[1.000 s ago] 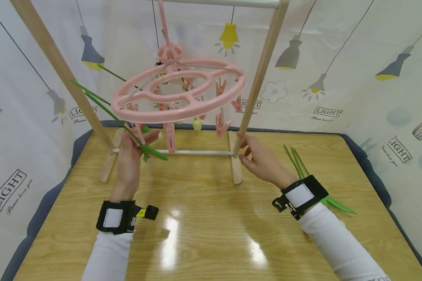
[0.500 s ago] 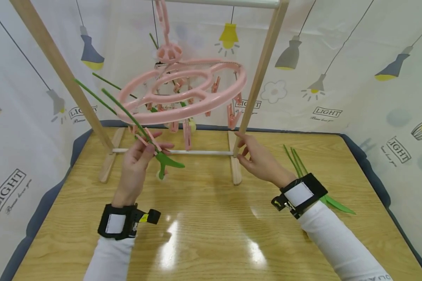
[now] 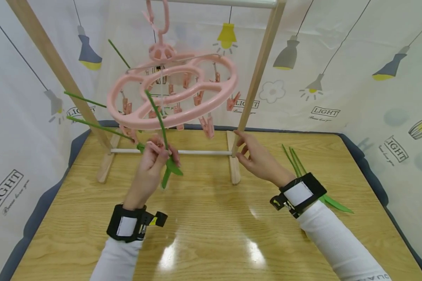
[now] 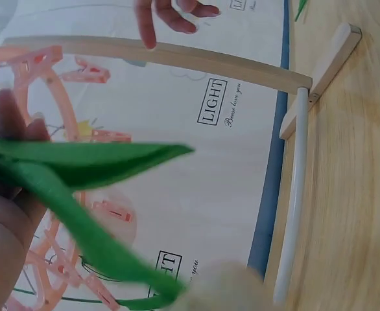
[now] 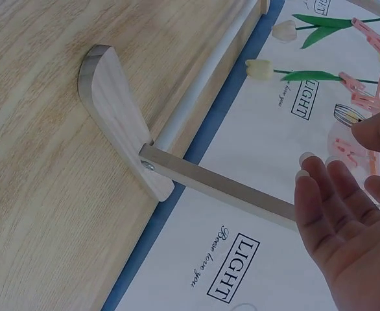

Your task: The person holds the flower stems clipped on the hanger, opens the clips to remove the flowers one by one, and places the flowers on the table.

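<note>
- Nearest, the wood-grain bench (image 3: 204, 226) runs out below the pink hanger (image 3: 183, 118). Right of the hanger, loose leafy stems (image 3: 337, 204) lie partly hidden by your arm, probably put there to stay within reach.
- Your left hand (image 3: 149, 168), under the hanger's front rim, pinches the held flower stem (image 3: 164, 132) along with a pink clip (image 3: 154, 146), likely to keep the two lined up.
- Your right hand (image 3: 261, 158), right of the hanger, is relaxed and holds nothing; its fingertips meet or nearly meet the wooden post (image 3: 258, 78), contact unclear.
- Clipped stems (image 3: 98, 126) jut out left of the hanger.
- Compared with half a second ago, the hanger has turned, your left hand has shifted rightward and the held stem is steeper; your right hand has stayed put.
- Behind the hanger is a lamp-printed backdrop (image 3: 358, 93).
</note>
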The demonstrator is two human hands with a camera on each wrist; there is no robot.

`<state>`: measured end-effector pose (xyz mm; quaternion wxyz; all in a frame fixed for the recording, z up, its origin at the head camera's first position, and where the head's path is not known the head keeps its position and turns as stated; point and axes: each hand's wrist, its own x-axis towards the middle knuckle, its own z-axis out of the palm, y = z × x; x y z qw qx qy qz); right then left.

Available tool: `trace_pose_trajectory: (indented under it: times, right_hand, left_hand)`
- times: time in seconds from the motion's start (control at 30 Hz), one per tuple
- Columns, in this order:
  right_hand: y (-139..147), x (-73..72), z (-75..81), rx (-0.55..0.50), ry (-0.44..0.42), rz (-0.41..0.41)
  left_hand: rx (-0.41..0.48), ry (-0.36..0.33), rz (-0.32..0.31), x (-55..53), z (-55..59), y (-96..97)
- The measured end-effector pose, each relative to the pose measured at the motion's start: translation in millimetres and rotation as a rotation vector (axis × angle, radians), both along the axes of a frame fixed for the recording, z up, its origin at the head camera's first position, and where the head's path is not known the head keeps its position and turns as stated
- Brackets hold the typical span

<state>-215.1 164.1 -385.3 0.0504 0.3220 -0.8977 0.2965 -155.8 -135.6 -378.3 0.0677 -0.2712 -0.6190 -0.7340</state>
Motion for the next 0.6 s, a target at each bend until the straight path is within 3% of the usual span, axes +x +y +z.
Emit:
trace_pose_trajectory:
  times: [0.2, 0.4, 0.6]
  right_hand:
    - [-3.1, 1.5, 2.4, -0.006, 0.016, 0.004]
    - [-7.1, 3.6, 5.9, -0.014, 0.033, 0.015]
    - [-16.2, 12.7, 18.4, -0.136, -0.022, 0.041]
  left_hand:
    - [-0.09, 0.06, 0.044, -3.7, -1.9, 11.6]
    - [-0.241, 0.043, 0.15, -2.3, -1.3, 18.4]
    - [-0.418, 0.087, 0.221, -1.4, 0.6, 24.7]
